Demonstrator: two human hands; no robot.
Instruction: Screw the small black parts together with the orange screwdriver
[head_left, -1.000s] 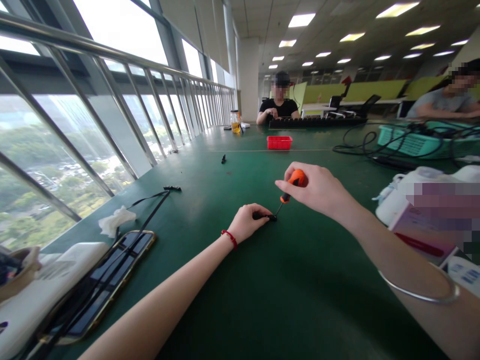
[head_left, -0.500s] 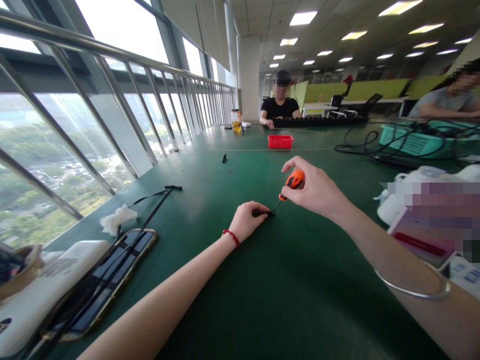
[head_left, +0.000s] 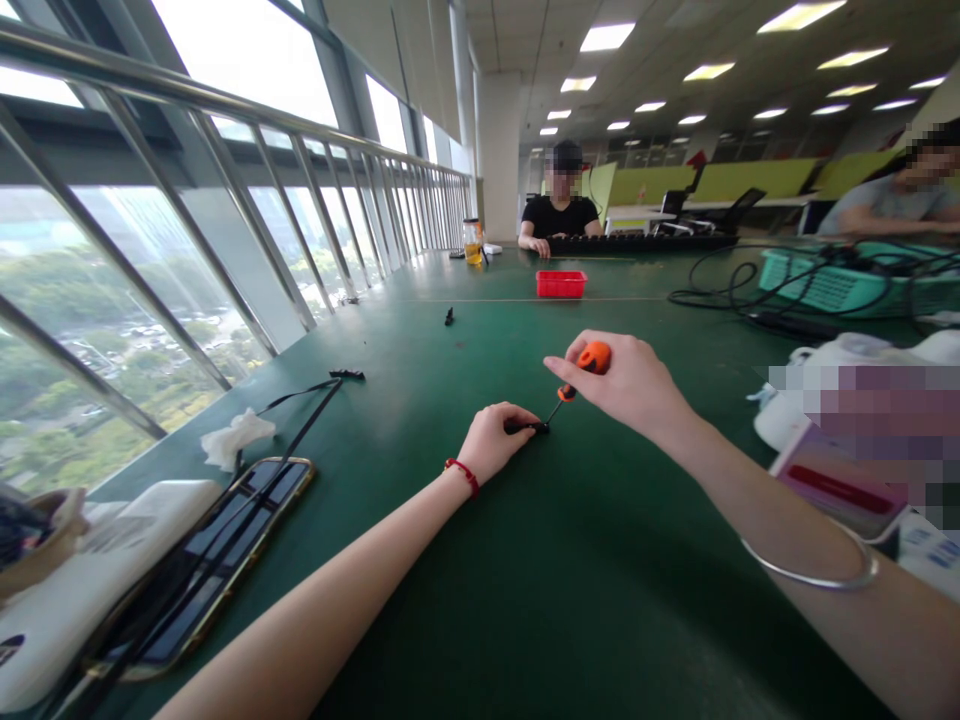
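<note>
My left hand (head_left: 498,438), with a red bracelet at the wrist, pinches a small black part (head_left: 538,428) against the green table (head_left: 465,560). My right hand (head_left: 626,380) grips an orange and black screwdriver (head_left: 594,358) by its handle, with a finger extended to the left over it. The screwdriver slants down to the left, and its thin tip meets the right end of the black part. What the part is exactly is too small to tell.
A red tray (head_left: 561,285) and a small black piece (head_left: 449,317) lie ahead. To the left are a phone (head_left: 262,510), black straps and a crumpled tissue (head_left: 238,438). A teal basket (head_left: 817,283) with cables stands at right. A person (head_left: 559,212) sits at the far end.
My right hand has turned about the screwdriver handle, its fingers now lower and further left, and its wrist has shifted slightly left. My left hand has stayed in place on the black part.
</note>
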